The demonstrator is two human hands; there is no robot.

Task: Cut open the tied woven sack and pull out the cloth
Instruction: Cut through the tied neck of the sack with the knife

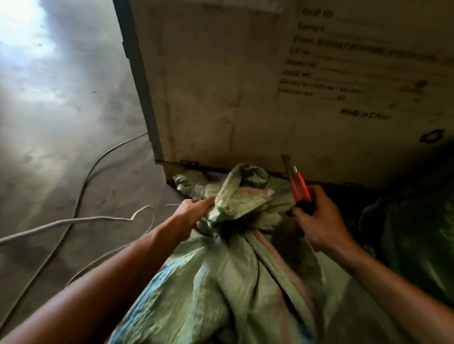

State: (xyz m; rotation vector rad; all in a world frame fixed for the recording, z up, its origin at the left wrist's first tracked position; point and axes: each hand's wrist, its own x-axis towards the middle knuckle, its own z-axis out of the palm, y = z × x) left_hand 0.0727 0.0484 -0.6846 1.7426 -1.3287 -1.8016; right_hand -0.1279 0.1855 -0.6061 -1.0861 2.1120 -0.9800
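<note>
Near you, the pale green woven plastic sack [225, 276] stands with its neck tied, before a big cardboard box [242, 80]. Your left hand [193, 209] grips the bunched top on its left side. Your right hand [319, 219] grasps a red utility knife [299, 187], blade pointing up.

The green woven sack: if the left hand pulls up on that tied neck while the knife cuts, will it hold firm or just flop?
Probably floppy: the green woven sack creases in loose folds below the tied neck. The bunched top the left hand grips should stretch taut under pull. The bulging body looks full, so likely too heavy to lift one-handed while the right hand holds the knife.
</note>
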